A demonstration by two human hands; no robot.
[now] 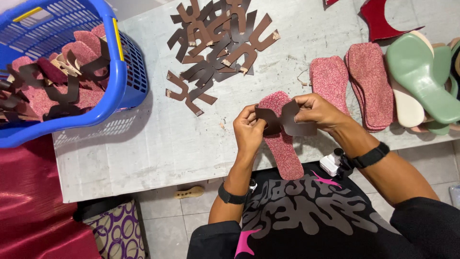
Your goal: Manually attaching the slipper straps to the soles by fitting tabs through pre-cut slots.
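— Hands?
— At frame centre, left hand [248, 130] and right hand [317, 111] are both pinched closed on a brown strap [286, 122] lying across a pink insole [281, 143].
— Surroundings?
— Strap pile [218, 45] upper centre; blue basket [72, 62] upper left.

Black wristbands [232, 197], black sleeves, pink-grey printed shirt [306, 211].

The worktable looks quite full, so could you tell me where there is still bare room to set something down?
The worktable is bare along its near edge, between the blue basket and the left hand, below the pile of brown straps. The right end is crowded with pink insoles and green soles.
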